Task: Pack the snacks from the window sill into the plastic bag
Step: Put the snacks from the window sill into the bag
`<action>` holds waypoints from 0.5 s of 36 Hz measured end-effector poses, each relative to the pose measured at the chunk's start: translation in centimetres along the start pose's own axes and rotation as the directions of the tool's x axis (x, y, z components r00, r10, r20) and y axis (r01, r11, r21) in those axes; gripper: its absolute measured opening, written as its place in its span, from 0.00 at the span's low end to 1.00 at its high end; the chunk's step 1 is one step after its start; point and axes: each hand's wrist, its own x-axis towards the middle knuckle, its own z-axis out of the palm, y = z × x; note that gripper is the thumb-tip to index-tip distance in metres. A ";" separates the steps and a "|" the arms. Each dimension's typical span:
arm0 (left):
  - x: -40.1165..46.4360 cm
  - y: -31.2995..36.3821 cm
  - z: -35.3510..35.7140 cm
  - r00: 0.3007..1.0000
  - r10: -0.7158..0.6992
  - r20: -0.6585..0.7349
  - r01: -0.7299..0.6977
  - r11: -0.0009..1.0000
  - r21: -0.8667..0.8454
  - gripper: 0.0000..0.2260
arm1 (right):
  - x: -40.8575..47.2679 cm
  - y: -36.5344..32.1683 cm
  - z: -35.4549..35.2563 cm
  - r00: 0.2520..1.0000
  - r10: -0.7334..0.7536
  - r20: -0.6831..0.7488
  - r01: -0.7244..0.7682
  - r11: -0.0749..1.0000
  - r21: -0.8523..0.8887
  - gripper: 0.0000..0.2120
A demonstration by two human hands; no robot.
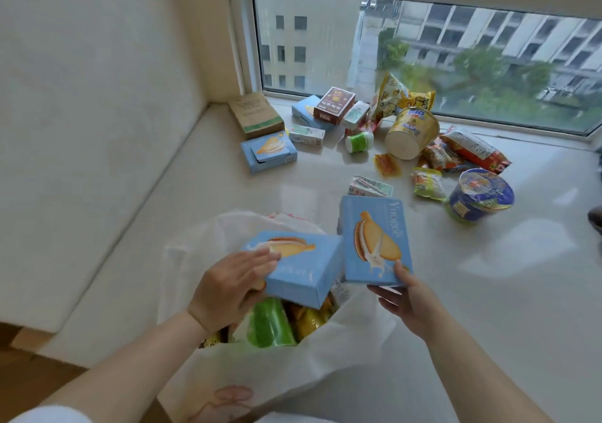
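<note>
A white plastic bag (270,377) lies open on the sill in front of me, with a green packet (270,325) and yellow wrappers inside. My left hand (228,289) grips a blue biscuit box (303,276) lying flat over the bag's mouth. My right hand (407,299) holds a second blue biscuit box (374,240) upright by its lower edge, just right of the first. More snacks lie farther back: a third blue box (268,152), a red box (334,105), a yellow noodle cup (412,133) on its side and a blue noodle cup (482,194).
The pale window sill (505,276) runs to the window (423,58) at the back and a wall on the left. A brown paper bag (254,115), a small green-white bottle (360,141), milk cartons and several chip packets (472,152) lie scattered near the glass.
</note>
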 end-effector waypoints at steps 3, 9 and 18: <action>-1.8 0.8 -0.1 0.986 0.163 0.038 -0.164 0.986 0.032 0.12 | -0.3 0.4 -0.1 1.000 0.002 -0.025 -0.001 0.999 0.048 0.09; -2.6 0.7 1.3 0.956 0.258 0.138 -0.279 0.947 0.161 0.12 | 0.1 0.7 0.7 0.993 -0.054 -0.107 0.056 0.998 0.017 0.11; 1.1 -0.3 2.7 0.792 -0.135 0.595 -0.084 0.942 0.325 0.29 | 1.7 2.0 2.1 0.951 -0.138 -0.278 0.100 0.984 -0.145 0.21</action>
